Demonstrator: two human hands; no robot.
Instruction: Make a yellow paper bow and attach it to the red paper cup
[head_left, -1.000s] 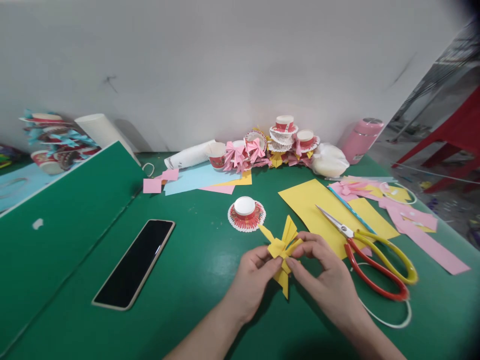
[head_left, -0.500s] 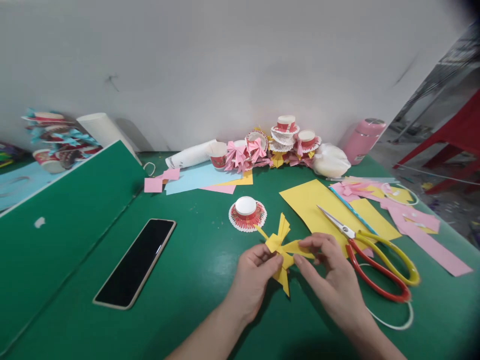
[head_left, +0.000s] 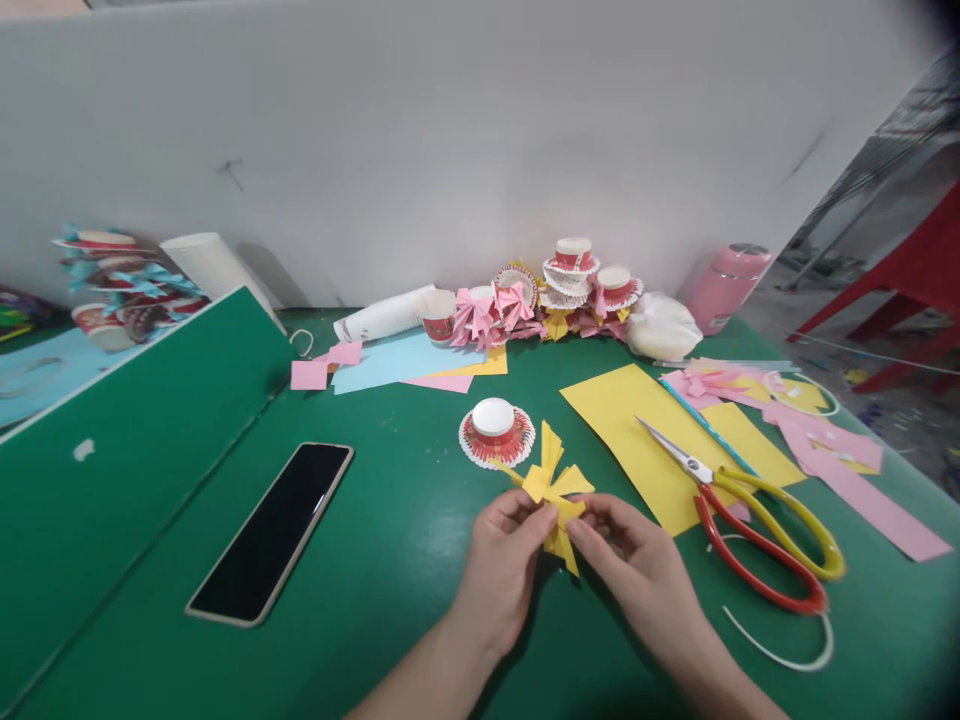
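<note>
A folded yellow paper bow [head_left: 553, 486] with several pointed strips is held between both hands above the green table [head_left: 390, 520]. My left hand [head_left: 510, 555] pinches its left side between thumb and fingers. On the right side, my right hand [head_left: 626, 555] grips a lower loop of the bow, its thumb close to the left thumb. Just beyond the bow stands a small hat-like paper cup piece [head_left: 495, 432] with a white top and a fringed red and white brim.
Scissors [head_left: 701, 470] with red and yellow handles lie on yellow paper [head_left: 622, 415] at right. A phone [head_left: 274, 530] is at left, beside a raised green board [head_left: 150, 430]. Decorated cups [head_left: 571, 270] and a pink bottle [head_left: 727, 288] stand by the wall.
My right hand has moved in closer to my left hand and grips nearer the bow's centre. The bow's right-hand strips now sit differently, fanned upward. The view has shifted slightly.
</note>
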